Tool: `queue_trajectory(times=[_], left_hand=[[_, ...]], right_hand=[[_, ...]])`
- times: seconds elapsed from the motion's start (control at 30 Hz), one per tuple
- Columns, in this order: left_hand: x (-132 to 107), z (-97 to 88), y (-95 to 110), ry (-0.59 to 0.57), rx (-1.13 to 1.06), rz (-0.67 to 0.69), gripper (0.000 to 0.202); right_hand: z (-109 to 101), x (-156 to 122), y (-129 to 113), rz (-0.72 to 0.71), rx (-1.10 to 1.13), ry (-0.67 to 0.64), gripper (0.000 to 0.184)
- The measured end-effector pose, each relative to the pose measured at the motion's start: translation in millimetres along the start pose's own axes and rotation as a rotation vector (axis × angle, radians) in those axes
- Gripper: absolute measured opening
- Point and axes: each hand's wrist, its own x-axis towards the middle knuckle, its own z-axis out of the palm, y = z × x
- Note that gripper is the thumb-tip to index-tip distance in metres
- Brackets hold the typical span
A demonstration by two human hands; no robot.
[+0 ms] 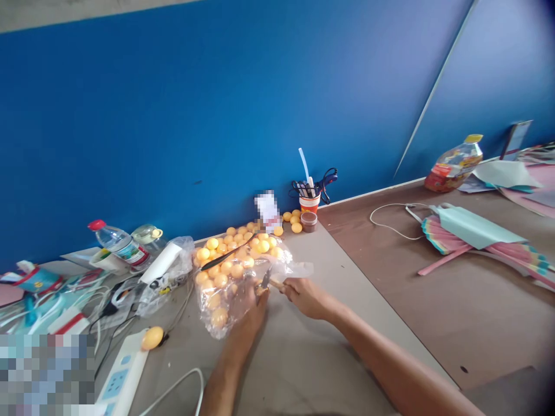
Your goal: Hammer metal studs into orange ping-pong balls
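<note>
My right hand [306, 296] is closed round a thin wooden-handled tool [276, 284], which looks like a small brush; its dark tip reaches my left hand. My left hand [249, 312] is closed, thumb up, on a small orange ball [261, 289], mostly hidden by the fingers. Just beyond both hands lies a clear plastic bag [219, 330] full of orange balls [221, 281]. Across the bag's top rests a slim black stick-like thing [228, 253]. More loose orange balls [296, 227] sit behind it, next to a small lidded tub [309, 222].
A paper cup [309, 203] of pens stands by the blue wall. To the left are a power strip [124, 370], a painted orange ball [152, 338], a red-capped bottle [119, 244] and tangled cables. On the right lie a pleated paper craft [477, 231] and a yellow-capped bottle [455, 164].
</note>
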Motion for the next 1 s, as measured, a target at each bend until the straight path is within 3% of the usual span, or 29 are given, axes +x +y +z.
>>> queue_trajectory(times=[0.17, 0.37, 0.47, 0.8, 1.0], left_hand=[[0.0, -2.7, 2.6, -0.046, -0.010, -0.030, 0.020], [-3.9, -2.1, -0.7, 0.035, 0.074, 0.095, 0.034], [-3.7, -4.0, -0.9, -0.017, 0.082, 0.143, 0.032], [-7.4, -1.2, 3.5, -0.057, 0.106, 0.115, 0.047], [-5.1, 0.0, 1.5, -0.045, 0.096, 0.088, 0.031]], right_hand=[[-1.2, -0.2, 0.0, -0.020, 0.019, 0.024, 0.026], [-0.9, 2.0, 1.1, -0.010, -0.017, 0.023, 0.028], [0.2, 1.4, 0.8, -0.008, 0.002, 0.035, 0.028], [-3.4, 2.6, 5.1, 0.005, 0.035, 0.026, 0.027], [-1.5, 1.7, 3.7, -0.007, 0.020, 0.037, 0.027]])
